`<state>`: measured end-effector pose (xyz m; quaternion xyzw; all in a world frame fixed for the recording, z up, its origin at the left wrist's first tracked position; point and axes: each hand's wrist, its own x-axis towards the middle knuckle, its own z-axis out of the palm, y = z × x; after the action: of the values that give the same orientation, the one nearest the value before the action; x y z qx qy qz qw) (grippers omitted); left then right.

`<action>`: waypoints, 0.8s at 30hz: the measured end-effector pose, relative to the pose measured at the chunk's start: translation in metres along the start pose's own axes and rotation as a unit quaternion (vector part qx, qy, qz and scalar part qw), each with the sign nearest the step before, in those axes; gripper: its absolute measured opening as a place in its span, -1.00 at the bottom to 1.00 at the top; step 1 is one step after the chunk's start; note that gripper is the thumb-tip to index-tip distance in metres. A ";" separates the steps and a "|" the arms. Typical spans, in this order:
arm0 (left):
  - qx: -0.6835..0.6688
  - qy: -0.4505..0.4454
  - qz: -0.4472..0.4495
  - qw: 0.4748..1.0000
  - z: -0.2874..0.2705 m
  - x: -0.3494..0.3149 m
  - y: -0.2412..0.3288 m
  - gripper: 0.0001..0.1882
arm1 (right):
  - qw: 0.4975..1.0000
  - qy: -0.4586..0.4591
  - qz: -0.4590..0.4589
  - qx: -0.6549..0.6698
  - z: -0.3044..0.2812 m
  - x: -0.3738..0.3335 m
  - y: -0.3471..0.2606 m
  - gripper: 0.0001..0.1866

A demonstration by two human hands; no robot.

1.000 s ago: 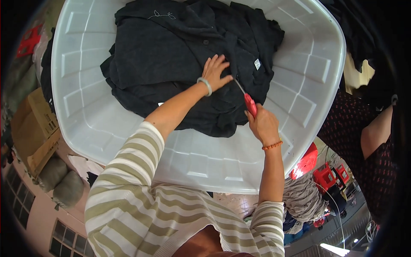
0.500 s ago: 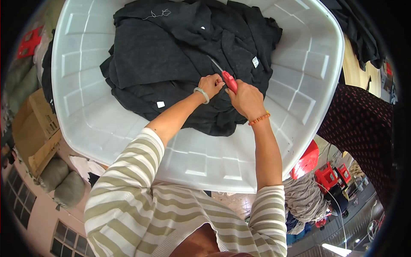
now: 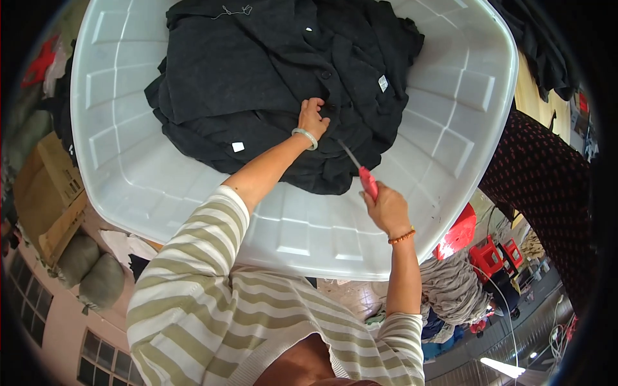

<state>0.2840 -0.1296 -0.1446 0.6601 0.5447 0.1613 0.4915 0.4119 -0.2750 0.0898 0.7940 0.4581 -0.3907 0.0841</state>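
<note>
A heap of black garments [image 3: 225, 71] fills the middle of a large white plastic tub [image 3: 322, 257]. My left hand [image 3: 313, 119], with a pale bangle at the wrist, has its fingers bent and closed on the cloth of the top garment. Just above it a dark button [image 3: 326, 75] shows on the front edge. Closed around a red-handled tool with a slim metal blade [image 3: 368, 183] is my right hand [image 3: 388, 207], held to the lower right of the heap. The blade points up and left toward the cloth; whether it is a pair of scissors is unclear.
Light loose threads [image 3: 233, 11] lie on the far cloth. A cardboard box [image 3: 48, 186] and stuffed sacks [image 3: 100, 283] stand left of the tub. On the right are a person's dotted dark clothing [image 3: 534, 180], a red stool [image 3: 486, 257] and a grey cloth bundle [image 3: 454, 286].
My right hand has drawn the red-handled tool down and to the right, away from my left hand. The left hand has stayed near its place, and the button now shows.
</note>
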 end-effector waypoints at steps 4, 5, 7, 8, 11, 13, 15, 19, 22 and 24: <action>-0.347 -0.022 -0.239 0.907 -0.019 0.014 -0.020 -0.57 | 0.999 0.019 -0.028 0.008 -0.023 0.029 -0.032 -0.66; -0.524 -0.035 -0.311 0.792 -0.023 0.015 -0.013 -0.59 | 0.999 0.022 -0.035 0.007 -0.024 0.030 -0.029 -0.66; -0.507 -0.144 -0.298 0.796 -0.047 0.013 -0.022 -0.57 | 0.992 -0.041 -0.116 0.025 -0.024 0.023 -0.023 -0.68; -0.471 -0.170 -0.247 0.830 -0.061 0.011 -0.032 -0.56 | 0.992 -0.050 -0.104 0.043 -0.022 0.022 -0.020 -0.70; -0.113 -0.142 -0.130 0.975 -0.131 0.023 -0.041 -0.61 | 0.997 -0.013 -0.065 0.032 -0.009 0.013 -0.012 -0.72; 0.050 0.192 0.085 0.976 -0.192 0.052 -0.042 -0.71 | 0.999 0.031 -0.043 0.007 0.000 0.008 -0.012 -0.75; 0.181 0.348 0.105 0.914 -0.248 0.103 -0.057 -0.48 | 0.998 0.033 -0.047 0.004 0.005 0.002 -0.011 -0.77; 0.330 0.316 -0.037 0.889 -0.303 0.182 -0.067 0.01 | 0.999 -0.013 -0.030 -0.003 0.022 0.001 -0.021 -0.70; 0.426 0.214 0.102 0.873 -0.313 0.226 -0.053 0.04 | 0.999 -0.034 -0.017 -0.004 0.026 0.004 -0.035 -0.70; 0.463 0.138 0.155 0.862 -0.295 0.252 -0.035 0.02 | 0.999 -0.038 -0.013 -0.011 0.031 0.005 -0.038 -0.70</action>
<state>0.1333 0.2283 -0.1179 0.8585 0.5096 0.0541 0.0180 0.3670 -0.2651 0.0737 0.7716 0.4687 -0.4169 0.1054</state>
